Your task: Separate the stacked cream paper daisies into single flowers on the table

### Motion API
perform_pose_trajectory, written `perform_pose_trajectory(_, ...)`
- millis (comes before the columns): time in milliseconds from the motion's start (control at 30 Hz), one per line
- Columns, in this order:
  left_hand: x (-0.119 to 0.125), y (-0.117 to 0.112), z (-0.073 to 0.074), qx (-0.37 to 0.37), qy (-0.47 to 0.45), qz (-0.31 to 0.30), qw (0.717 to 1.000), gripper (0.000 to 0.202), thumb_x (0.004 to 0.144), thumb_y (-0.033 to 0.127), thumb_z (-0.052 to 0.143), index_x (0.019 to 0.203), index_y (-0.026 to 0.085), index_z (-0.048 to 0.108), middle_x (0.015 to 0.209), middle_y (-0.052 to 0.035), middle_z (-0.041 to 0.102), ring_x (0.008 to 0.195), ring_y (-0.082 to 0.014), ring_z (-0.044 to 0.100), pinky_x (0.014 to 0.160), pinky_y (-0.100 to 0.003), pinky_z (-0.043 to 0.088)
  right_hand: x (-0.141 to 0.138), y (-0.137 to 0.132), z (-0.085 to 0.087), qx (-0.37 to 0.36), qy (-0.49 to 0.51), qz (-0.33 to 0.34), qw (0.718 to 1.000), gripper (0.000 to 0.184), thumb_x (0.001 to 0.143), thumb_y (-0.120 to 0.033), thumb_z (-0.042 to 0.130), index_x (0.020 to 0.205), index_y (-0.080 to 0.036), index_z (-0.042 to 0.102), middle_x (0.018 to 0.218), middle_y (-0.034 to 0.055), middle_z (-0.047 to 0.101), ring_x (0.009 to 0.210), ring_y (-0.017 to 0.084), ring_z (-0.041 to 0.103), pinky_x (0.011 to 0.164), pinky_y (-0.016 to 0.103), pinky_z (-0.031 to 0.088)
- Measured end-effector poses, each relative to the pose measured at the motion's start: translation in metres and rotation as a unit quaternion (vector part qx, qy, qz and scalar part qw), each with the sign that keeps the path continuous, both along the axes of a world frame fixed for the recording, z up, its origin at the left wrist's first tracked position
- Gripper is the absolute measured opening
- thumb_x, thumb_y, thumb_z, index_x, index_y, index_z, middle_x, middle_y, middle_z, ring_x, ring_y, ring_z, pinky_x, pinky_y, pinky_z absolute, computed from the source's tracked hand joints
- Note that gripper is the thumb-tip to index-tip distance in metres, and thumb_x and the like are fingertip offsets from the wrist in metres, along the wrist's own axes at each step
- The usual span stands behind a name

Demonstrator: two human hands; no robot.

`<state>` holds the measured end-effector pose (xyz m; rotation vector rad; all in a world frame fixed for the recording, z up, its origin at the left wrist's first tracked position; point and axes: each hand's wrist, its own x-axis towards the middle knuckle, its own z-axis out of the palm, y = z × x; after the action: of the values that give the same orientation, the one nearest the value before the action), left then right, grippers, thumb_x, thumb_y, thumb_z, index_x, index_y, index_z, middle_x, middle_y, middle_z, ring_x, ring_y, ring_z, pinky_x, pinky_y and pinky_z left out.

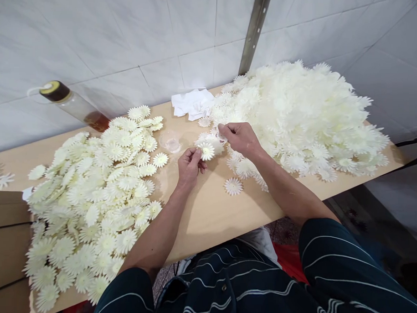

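My left hand pinches a cream daisy-shaped flower piece just above the wooden table. My right hand is closed on another petal layer at the edge of the big loose heap of cream flowers on the right. The two hands are close together, near the table's middle. A wide spread of finished-looking flat flowers covers the table's left side. One single flower lies alone below my right wrist.
A small clear plastic cup stands between the two piles. A bottle with a brown cap leans on the tiled wall at the back left. A crumpled white cloth lies at the back. A cardboard box stands at the left.
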<state>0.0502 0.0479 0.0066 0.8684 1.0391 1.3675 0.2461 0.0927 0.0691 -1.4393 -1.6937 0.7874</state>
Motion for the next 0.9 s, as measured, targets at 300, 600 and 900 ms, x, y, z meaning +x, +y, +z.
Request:
perform_pose_trajectory(300,0.002,-0.001,-0.006,0.007,0.022,0.025,0.999,0.06,0.074,0.071,0.095,0.092,0.019,0.071,0.052,0.0054,0.062,0.041,-0.0104,0.058,0.037,-0.019,0.041,0.045,0.028,-0.014,0.152,-0.134,-0.126,0.971,0.065,0.102,-0.075,0.065,0.126,-0.016,0.08,0.127,0.0212,0.079,0.095,0.029,0.072,0.099,0.052,0.058)
perform_pose_trajectory(600,0.003,-0.001,-0.009,0.022,0.027,0.049,0.998,0.054,0.078,0.068,0.096,0.089,0.02,0.073,0.054,0.006,0.062,0.04,-0.01,0.056,0.037,-0.02,0.042,-0.013,-0.007,-0.002,-0.031,-0.071,0.106,0.991,0.057,0.095,-0.075,0.076,0.101,-0.018,0.078,0.103,0.0123,0.082,0.085,0.022,0.067,0.082,0.038,0.054)
perform_pose_trajectory(900,0.003,-0.002,-0.009,0.018,0.017,0.059,0.998,0.045,0.088,0.059,0.093,0.089,0.019,0.073,0.052,0.005,0.062,0.038,-0.008,0.051,0.039,-0.019,0.039,-0.029,-0.009,-0.008,-0.08,-0.035,0.108,0.99,0.071,0.081,-0.086,0.074,0.064,-0.025,0.042,0.063,-0.0037,0.04,0.068,0.014,0.038,0.064,0.032,0.028)
